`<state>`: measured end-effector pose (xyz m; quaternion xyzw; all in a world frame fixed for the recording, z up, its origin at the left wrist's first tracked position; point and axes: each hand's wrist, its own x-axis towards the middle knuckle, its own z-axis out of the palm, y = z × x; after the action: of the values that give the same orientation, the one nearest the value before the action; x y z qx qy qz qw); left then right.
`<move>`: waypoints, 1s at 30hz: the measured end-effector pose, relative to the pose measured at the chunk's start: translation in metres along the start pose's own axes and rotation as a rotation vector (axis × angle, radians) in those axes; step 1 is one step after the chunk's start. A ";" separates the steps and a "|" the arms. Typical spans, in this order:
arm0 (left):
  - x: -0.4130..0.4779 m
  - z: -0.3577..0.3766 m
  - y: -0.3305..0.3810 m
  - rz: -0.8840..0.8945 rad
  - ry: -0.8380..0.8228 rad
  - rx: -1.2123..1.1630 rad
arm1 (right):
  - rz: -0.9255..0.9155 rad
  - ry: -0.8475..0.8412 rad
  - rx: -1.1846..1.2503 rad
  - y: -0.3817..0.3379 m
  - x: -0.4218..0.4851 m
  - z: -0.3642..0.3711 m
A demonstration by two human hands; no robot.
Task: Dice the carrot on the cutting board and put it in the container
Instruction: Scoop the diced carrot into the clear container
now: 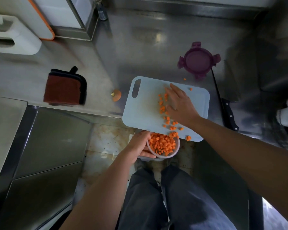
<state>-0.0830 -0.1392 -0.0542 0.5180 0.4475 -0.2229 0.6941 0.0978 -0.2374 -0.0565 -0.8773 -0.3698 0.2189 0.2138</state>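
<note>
Your flat, open right hand (179,103) rests among orange carrot dice (163,107) on the pale blue plastic cutting board (143,113), your left hand (140,145) gripping the clear round container (174,151), black-handled knife (228,113) and purple lid (199,61) alongside.

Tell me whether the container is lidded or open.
Open: the container shows diced carrot inside, and the purple lid lies apart on the counter.

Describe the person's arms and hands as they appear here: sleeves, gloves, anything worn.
Both forearms are bare, no sleeves in view. The left hand and right hand wear no gloves; no watch or bracelet shows. Whether a ring is worn is too blurred to tell.
</note>
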 end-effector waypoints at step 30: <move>0.001 0.011 -0.008 -0.034 0.027 -0.103 | -0.086 0.039 -0.015 0.000 -0.094 0.019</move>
<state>-0.0846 -0.1517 -0.0591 0.4769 0.4762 -0.2046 0.7099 0.0285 -0.3028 -0.0504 -0.8662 -0.4047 0.1897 0.2234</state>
